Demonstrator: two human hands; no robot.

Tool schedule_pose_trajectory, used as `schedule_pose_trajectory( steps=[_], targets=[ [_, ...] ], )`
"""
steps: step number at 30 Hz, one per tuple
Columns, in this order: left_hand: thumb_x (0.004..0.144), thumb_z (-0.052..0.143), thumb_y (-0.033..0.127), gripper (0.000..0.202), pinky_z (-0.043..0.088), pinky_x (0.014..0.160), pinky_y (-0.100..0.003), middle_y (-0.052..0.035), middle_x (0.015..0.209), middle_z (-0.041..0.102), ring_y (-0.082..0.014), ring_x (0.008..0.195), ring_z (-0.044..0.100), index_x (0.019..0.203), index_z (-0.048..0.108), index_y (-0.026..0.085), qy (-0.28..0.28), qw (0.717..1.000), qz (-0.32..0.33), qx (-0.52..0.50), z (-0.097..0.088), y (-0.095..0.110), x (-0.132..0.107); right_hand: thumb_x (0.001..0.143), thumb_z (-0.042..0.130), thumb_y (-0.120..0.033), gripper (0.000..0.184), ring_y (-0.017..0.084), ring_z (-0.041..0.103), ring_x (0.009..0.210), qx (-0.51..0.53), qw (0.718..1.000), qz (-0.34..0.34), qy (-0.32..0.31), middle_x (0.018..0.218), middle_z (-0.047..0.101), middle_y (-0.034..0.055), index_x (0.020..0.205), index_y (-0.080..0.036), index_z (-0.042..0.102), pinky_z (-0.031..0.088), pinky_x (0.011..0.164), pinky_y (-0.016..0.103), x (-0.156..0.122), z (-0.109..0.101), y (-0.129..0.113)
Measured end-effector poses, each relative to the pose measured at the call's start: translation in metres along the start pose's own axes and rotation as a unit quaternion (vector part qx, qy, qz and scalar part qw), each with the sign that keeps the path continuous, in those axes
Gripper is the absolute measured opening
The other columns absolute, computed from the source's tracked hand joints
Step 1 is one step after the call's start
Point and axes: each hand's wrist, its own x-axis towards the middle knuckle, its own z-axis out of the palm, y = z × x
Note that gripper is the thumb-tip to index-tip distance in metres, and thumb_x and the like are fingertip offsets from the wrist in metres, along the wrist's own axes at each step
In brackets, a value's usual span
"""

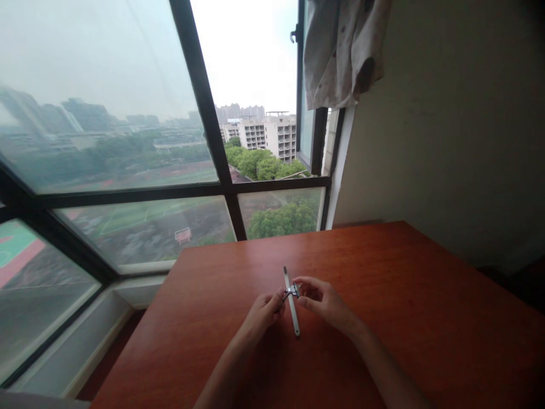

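Over table: metal clip on white strip, pinched between left hand and right hand.

This seems to be a private room high up in a building, most likely a home or a dormitory room, not a workplace. A plain reddish-brown wooden counter stands with its far edge against a large window with dark frames and its right edge near a bare, pale wall. A light shirt hangs at the upper right corner of the window, by the opened pane. Far below, outside the glass, lie a sports field, green trees and pale apartment blocks under a grey sky.
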Motion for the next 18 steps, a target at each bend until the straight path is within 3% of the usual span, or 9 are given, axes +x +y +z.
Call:
schedule_pose_trajectory(
  steps=[7, 18],
  targets=[
    [0.07, 0.042, 0.079, 0.066, 0.015, 0.044, -0.026, 0.0059, 0.036, 0.032, -0.0087, 0.038, 0.027, 0.045, 0.048, 0.018, -0.001, 1.0, -0.005, 0.018, -0.001, 0.004, 0.0, 0.077, 0.069, -0.036, 0.045, 0.012, 0.053, 0.07, 0.018, 0.999, -0.004, -0.032, 0.081, 0.059, -0.0003, 0.117, -0.02, 0.058, 0.043, 0.063, 0.024, -0.003, 0.002, -0.008],
    [0.064, 0.045, 0.083, 0.067, 0.013, 0.044, -0.025, 0.0062, 0.038, 0.029, -0.0085, 0.04, 0.025, 0.041, 0.043, 0.019, 0.049, 0.998, -0.002, 0.043, -0.001, -0.008, 0.006, 0.076, 0.067, -0.031, 0.041, 0.009, 0.047, 0.06, -0.009, 1.0, 0.004, -0.016, 0.071, 0.055, -0.0032, 0.114, -0.018, 0.059, 0.037, 0.055, 0.021, -0.003, 0.006, -0.01]
  ],
)
